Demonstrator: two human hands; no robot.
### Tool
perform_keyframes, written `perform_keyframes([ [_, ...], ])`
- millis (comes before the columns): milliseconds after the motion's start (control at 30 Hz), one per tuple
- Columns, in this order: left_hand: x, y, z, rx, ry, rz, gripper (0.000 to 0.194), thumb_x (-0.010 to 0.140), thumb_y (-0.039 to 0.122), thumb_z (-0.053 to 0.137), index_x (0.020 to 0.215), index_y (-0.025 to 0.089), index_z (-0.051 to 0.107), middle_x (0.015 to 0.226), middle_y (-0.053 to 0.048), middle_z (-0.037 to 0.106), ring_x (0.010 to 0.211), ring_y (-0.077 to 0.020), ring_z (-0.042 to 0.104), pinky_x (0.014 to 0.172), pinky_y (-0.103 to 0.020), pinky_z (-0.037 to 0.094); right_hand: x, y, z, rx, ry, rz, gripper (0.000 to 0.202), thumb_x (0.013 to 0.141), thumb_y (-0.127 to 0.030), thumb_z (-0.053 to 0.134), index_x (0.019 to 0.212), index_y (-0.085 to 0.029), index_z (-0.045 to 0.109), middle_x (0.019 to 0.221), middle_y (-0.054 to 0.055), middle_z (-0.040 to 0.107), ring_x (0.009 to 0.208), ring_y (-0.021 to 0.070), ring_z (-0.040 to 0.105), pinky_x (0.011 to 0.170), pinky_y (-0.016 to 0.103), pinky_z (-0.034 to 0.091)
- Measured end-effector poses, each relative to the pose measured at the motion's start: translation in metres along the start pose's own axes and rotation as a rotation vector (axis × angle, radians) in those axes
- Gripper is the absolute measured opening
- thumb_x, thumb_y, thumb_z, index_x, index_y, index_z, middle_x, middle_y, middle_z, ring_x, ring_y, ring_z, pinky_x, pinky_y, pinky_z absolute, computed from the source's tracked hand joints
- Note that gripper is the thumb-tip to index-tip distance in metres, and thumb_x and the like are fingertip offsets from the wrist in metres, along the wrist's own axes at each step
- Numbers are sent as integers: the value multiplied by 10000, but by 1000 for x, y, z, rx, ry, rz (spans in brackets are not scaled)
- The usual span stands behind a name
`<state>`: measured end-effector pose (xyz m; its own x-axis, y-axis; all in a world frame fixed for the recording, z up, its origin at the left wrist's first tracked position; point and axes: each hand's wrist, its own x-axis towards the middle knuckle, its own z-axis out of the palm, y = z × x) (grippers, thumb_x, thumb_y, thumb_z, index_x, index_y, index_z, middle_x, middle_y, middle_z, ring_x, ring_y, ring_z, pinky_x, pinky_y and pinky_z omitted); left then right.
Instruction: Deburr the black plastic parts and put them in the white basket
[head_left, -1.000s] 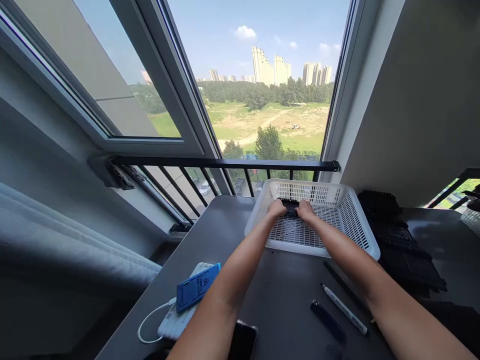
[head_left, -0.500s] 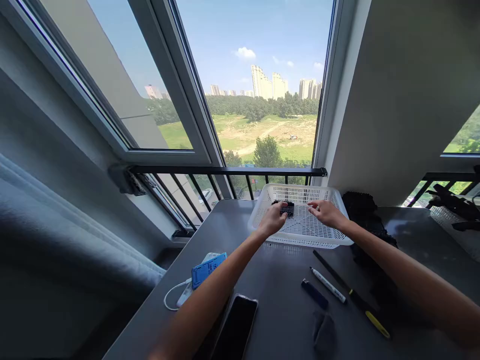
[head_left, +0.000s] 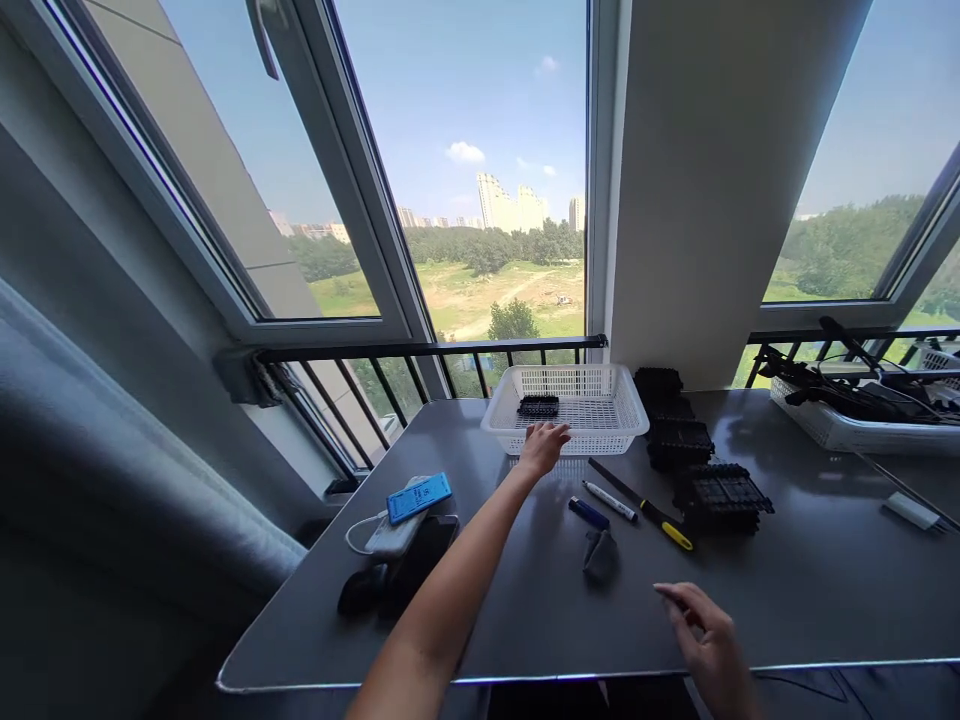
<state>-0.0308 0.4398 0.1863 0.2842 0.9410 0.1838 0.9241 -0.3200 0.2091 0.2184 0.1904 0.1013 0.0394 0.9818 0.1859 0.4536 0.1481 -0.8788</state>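
We see a small black block (head_left: pixel 538 406), ridged along its edges, lying crosswise inside the white latticed basket (head_left: pixel 606 441), in the basket's left half.

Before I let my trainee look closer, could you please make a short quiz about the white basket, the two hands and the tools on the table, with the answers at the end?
1. Multiple choice: what lies inside the white basket?
A) a blue device
B) a black part
C) a grey cloth

2. True or false: the left hand is nearer to the basket than the right hand.

3. Fill the gap: the long tool beside the white marker has a black and ____ handle.

Key: 1. B; 2. True; 3. yellow.
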Motion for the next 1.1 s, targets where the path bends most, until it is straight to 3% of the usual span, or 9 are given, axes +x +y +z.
perform_keyframes([
  [133,-1,9,0,10,2,7,345,945,339,382,1202,232,587,1119,-120,636,1116,-260,530,974,-400,334,-9,39,-3,4,209,27,311,867,-432,497,1014,-247,700,992,80,684,881,258,652,728,349,540],
  [300,-18,10,-23,-12,18,68,441,933,352,424,1353,217,441,1413,-104,475,1363,-237,340,1100,-402,243,-3,39,-10,7,179,62,341,849,-469,506,977,-219,699,819,64,673,680,224,625,623,339,515],
  [367,-39,7,-35,-63,70,60,452,924,335,436,1359,212,427,1435,-99,452,1392,-238,298,1112,-411,248,-1,35,-14,32,171,82,365,843,-479,504,989,-202,692,763,57,656,654,216,612,601,330,502],
  [467,-83,7,-43,-246,96,56,410,905,307,444,1305,219,482,1352,-87,536,1279,-232,464,1053,-390,369,-1,31,-19,89,162,109,388,825,-494,509,983,-188,686,672,38,619,608,206,593,568,316,486],
  [600,-142,23,-30,-495,73,45,356,879,311,461,1213,231,555,1237,-64,617,1134,-208,578,967,-381,469,-1,31,-17,139,150,121,401,812,-511,511,962,-184,688,641,33,598,585,198,579,548,307,477],
  [733,-176,44,-10,-625,57,56,324,866,349,490,1147,236,603,1191,-60,647,1105,-211,595,905,-370,508,1,36,-17,208,120,105,427,805,-529,523,963,-168,688,673,47,615,603,195,587,553,305,485],
  [867,-194,48,-11,-686,59,33,321,856,367,506,1136,255,615,1169,-53,661,1078,-210,612,885,-365,516,21,29,-54,135,153,23,419,811,-477,528,1015,-144,680,782,84,657,673,200,607,591,308,504],
  [967,-202,44,-21,-714,85,-31,311,841,388,519,1099,257,631,1140,-61,674,1049,-222,628,860,-370,527,55,20,-100,-234,282,-190,374,857,-314,435,1133,-185,652,1079,110,648,871,215,613,742,348,509],
  [1100,-210,41,-26,-770,122,-81,296,824,406,535,1055,257,643,1086,-54,692,1033,-221,638,863,-370,530,98,24,-138,-727,142,-351,431,815,-204,454,1211,-211,623,1185,96,621,1120,255,544,952,424,424],
])
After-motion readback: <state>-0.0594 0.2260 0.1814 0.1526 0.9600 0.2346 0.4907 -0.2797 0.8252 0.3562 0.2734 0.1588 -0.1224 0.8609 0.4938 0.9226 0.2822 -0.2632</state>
